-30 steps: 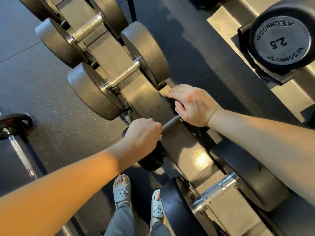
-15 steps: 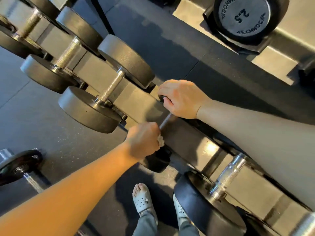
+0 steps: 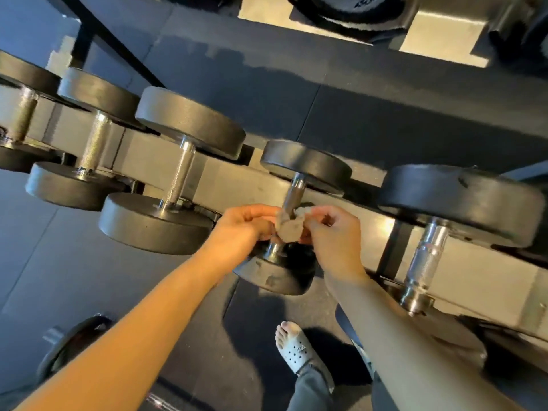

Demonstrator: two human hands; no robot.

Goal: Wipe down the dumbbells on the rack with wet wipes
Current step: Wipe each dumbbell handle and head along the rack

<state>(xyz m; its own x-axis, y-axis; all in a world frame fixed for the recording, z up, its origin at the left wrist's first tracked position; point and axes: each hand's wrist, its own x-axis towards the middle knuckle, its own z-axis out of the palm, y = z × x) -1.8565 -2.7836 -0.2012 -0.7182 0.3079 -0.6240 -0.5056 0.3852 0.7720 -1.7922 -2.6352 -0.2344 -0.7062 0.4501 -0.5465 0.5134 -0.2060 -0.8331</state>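
Observation:
A small black dumbbell (image 3: 307, 166) lies across the grey rack (image 3: 142, 155), its steel handle running toward me. A crumpled grey wet wipe (image 3: 289, 228) is wrapped around the middle of that handle. My left hand (image 3: 241, 225) pinches the wipe from the left side. My right hand (image 3: 332, 232) pinches it from the right, fingers curled on the cloth. The near head of the dumbbell (image 3: 275, 274) shows just below my hands.
Larger dumbbells sit on the rack to the left (image 3: 166, 223) and to the right (image 3: 462, 200). A second rack (image 3: 439, 34) runs across the top. A barbell plate (image 3: 68, 342) lies on the floor at lower left. My sandalled foot (image 3: 293, 348) stands below the rack.
My right hand left the far head of the small dumbbell and came down to the wipe on the handle. The camera view swung, so the rack now runs more level across the frame.

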